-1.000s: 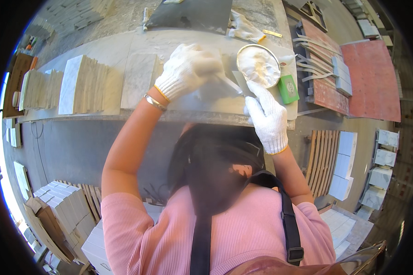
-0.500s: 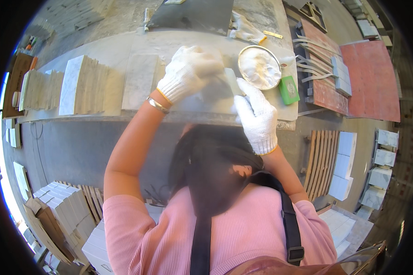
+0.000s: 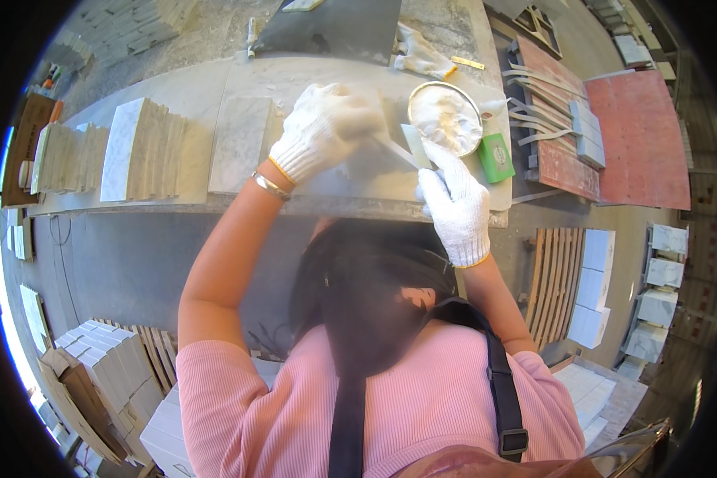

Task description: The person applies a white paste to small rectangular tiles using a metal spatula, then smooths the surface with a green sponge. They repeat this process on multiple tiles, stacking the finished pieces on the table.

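While your right hand (image 3: 458,203) pinches the pale flat piece (image 3: 413,143), upper centre of the frame, likely light, stiff and best held low, your left hand (image 3: 319,131) is blurred, its grip unclear.

Pale worktable (image 3: 191,95) under the left hand (image 3: 327,127), grey floor (image 3: 119,271) to its lower left, slatted wooden pallet (image 3: 551,275) right of the right hand (image 3: 458,205), red panel (image 3: 641,139) farther right.
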`<action>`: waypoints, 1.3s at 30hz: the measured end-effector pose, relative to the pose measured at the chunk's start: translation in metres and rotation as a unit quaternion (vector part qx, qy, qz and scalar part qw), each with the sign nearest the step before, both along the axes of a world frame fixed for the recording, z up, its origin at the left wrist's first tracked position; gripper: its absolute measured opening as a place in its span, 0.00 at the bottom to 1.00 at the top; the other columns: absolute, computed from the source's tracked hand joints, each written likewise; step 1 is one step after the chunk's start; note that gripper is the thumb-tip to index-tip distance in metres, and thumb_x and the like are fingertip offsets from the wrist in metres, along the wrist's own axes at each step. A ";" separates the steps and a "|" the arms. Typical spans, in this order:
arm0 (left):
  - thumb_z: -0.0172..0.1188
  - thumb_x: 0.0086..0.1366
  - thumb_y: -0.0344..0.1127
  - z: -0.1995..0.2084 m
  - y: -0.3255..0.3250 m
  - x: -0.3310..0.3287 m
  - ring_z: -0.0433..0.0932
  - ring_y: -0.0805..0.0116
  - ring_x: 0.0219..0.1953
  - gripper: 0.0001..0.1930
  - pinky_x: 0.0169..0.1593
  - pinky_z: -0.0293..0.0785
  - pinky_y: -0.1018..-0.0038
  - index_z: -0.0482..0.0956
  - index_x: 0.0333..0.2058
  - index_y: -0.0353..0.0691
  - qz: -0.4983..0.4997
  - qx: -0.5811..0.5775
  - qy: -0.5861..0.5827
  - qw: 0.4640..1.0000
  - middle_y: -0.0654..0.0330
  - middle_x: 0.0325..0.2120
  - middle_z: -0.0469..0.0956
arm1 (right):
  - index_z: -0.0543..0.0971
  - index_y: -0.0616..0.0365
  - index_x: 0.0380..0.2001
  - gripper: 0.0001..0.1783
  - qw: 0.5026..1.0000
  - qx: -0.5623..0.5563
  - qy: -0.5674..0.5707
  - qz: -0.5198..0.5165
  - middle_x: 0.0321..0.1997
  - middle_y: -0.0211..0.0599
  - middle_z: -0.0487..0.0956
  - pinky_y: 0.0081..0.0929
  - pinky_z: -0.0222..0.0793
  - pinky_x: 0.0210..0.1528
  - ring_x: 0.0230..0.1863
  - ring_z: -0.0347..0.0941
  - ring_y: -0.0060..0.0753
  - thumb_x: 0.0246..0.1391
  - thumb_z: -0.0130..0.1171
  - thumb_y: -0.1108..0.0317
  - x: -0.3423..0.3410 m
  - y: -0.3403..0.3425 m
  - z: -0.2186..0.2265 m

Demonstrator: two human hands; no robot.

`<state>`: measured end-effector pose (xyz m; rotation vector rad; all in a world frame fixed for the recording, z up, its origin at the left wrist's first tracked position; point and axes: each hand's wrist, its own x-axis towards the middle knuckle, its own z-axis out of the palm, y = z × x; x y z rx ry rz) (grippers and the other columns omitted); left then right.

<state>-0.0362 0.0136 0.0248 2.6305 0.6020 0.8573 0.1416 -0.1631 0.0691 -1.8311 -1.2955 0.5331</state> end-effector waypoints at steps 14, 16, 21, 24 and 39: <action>0.68 0.46 0.29 -0.016 -0.048 -0.019 0.82 0.60 0.47 0.18 0.47 0.74 0.61 0.87 0.39 0.53 0.065 0.059 -0.059 0.994 0.68 0.40 0.86 | 0.80 0.55 0.62 0.23 0.973 -0.031 0.227 -0.030 0.40 0.30 0.84 0.19 0.74 0.35 0.32 0.76 0.16 0.65 0.61 0.75 0.035 -0.025 -0.002; 0.69 0.45 0.30 -0.022 -0.068 -0.022 0.82 0.60 0.47 0.20 0.47 0.75 0.61 0.86 0.40 0.52 0.086 0.066 -0.020 0.994 0.67 0.43 0.85 | 0.81 0.56 0.61 0.21 0.963 -0.046 0.265 -0.031 0.39 0.30 0.84 0.19 0.74 0.34 0.32 0.76 0.16 0.65 0.61 0.74 0.045 -0.030 -0.011; 0.77 0.46 0.42 -0.025 -0.087 -0.022 0.76 0.56 0.58 0.27 0.56 0.71 0.58 0.84 0.48 0.52 0.118 0.018 0.050 0.992 0.64 0.56 0.80 | 0.80 0.57 0.61 0.20 0.945 -0.073 0.318 -0.015 0.36 0.33 0.84 0.16 0.71 0.29 0.29 0.76 0.16 0.67 0.59 0.72 0.047 -0.033 -0.048; 0.78 0.47 0.47 -0.021 -0.081 -0.017 0.70 0.52 0.66 0.34 0.65 0.66 0.54 0.81 0.55 0.50 0.112 -0.003 0.059 0.992 0.60 0.61 0.76 | 0.81 0.58 0.60 0.20 0.940 -0.066 0.335 0.001 0.35 0.31 0.83 0.15 0.70 0.30 0.29 0.74 0.16 0.67 0.60 0.72 0.043 -0.025 -0.062; 0.78 0.45 0.53 -0.014 -0.070 -0.008 0.70 0.53 0.67 0.42 0.71 0.60 0.49 0.78 0.60 0.46 0.116 -0.013 0.114 0.987 0.58 0.62 0.76 | 0.85 0.58 0.54 0.16 0.990 0.010 0.088 0.106 0.42 0.41 0.88 0.26 0.78 0.43 0.39 0.84 0.31 0.64 0.63 0.71 0.032 -0.035 -0.055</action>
